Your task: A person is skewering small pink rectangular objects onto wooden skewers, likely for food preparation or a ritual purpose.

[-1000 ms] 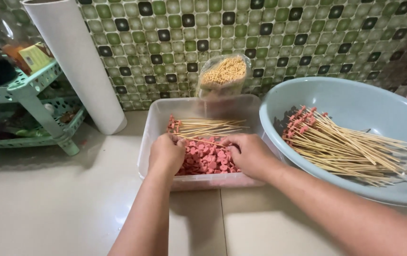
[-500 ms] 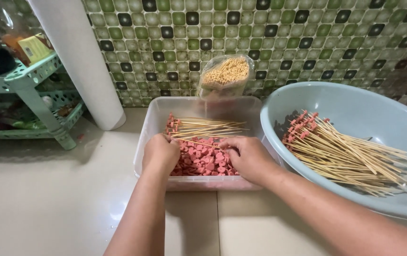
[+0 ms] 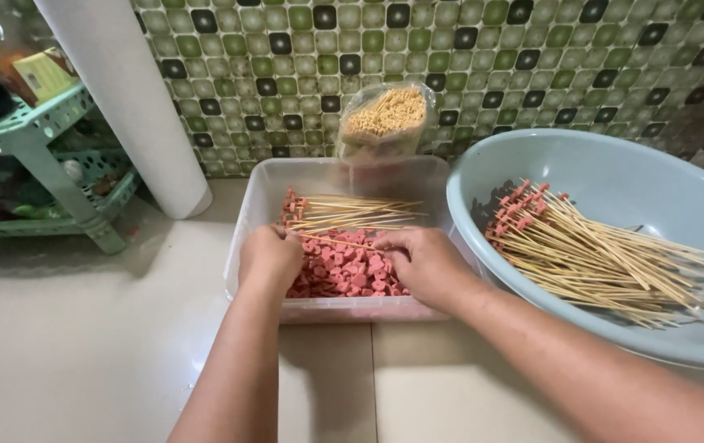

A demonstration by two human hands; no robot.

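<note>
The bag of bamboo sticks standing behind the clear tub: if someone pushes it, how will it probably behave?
The bag of bamboo sticks stands tall and narrow against the tiled wall, so it would probably tip easily. Its thin clear plastic looks floppy and likely light.

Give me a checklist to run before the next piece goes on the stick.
1. Stick spans between both hands: ok.
2. Left hand grip on the stick end: cannot tell, fingers curl over it.
3. Right hand over the pink pieces: ok.
4. Pieces left in the clear tub: ok.
5. Room in the blue basin for finished skewers: ok.
</note>
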